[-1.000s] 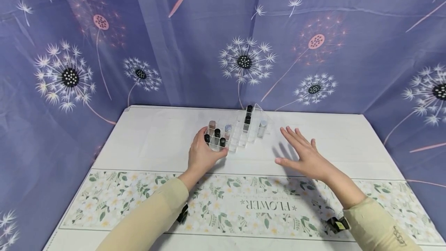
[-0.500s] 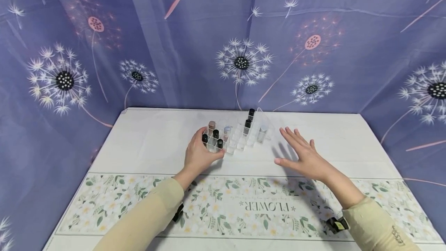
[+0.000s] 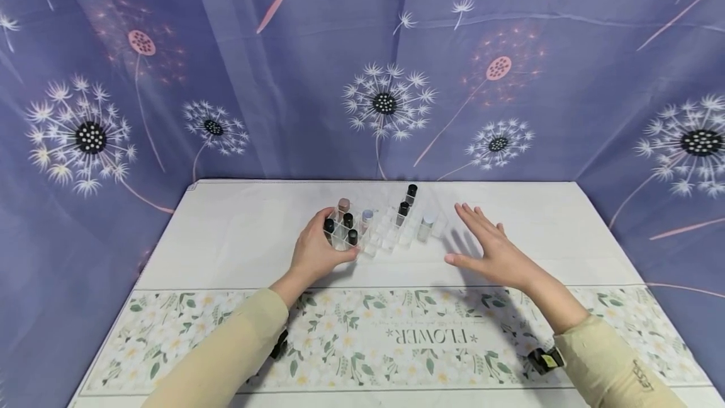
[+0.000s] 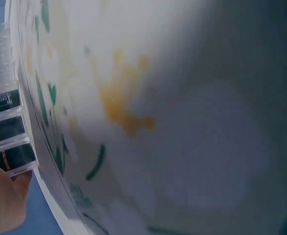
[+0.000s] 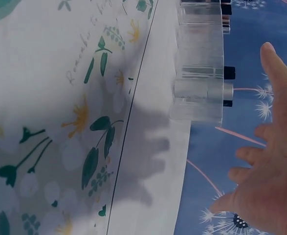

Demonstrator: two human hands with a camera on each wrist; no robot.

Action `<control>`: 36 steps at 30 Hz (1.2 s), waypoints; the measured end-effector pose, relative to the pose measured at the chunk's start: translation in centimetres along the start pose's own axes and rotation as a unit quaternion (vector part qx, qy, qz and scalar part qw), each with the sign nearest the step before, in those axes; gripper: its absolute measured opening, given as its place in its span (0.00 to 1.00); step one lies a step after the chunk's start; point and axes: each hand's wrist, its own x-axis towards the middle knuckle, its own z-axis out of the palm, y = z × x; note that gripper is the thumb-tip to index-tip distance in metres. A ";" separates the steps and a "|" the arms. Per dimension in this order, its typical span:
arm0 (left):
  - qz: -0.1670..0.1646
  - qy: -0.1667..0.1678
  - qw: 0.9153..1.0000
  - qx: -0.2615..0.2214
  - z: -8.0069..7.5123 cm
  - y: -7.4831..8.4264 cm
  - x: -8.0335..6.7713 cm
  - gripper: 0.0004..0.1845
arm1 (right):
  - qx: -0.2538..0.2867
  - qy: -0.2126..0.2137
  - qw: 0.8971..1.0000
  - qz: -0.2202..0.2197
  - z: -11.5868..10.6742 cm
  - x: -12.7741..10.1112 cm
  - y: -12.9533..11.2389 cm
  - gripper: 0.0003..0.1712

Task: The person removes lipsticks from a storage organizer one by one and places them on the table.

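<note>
A clear plastic lipstick organizer [image 3: 387,236] with rows of square compartments stands on the white table cover, angled in the head view. My left hand [image 3: 317,245] grips its left end, thumb at the near side and fingers round the far side. Several lipstick-like tubes stand upright in it: black-capped ones [image 3: 348,220], a brownish one [image 3: 343,205] and a pale blue-capped one [image 3: 367,216]. Farther right are more black caps [image 3: 403,207] and a clear silvery tube [image 3: 427,226]. My right hand [image 3: 498,255] hovers apart from the organizer's right end, fingers spread and holding nothing.
A floral runner [image 3: 362,357] printed with FLOWER crosses the front of the table. Behind and beside the table hangs a blue-purple curtain [image 3: 306,124] with dandelion prints. The table's back edge [image 3: 272,180] lies just behind the organizer.
The organizer has turned slightly in my left hand's grip, its right end coming nearer and to the right. My right hand has stayed nearly still. The head view has shifted a little.
</note>
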 end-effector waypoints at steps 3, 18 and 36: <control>0.005 -0.016 1.000 -0.004 -0.3 -0.1 0.1 0.56 | 0.007 -0.001 1.000 -0.003 0.0 0.0 0.1 0.60; 0.036 -0.088 0.995 -0.010 -1.1 -0.3 1.6 0.57 | 0.073 0.004 0.997 0.010 0.6 0.0 1.6 0.67; 0.049 -0.124 0.991 -0.011 -1.5 -0.4 2.5 0.57 | 0.187 -0.018 0.981 -0.040 2.0 2.4 3.8 0.74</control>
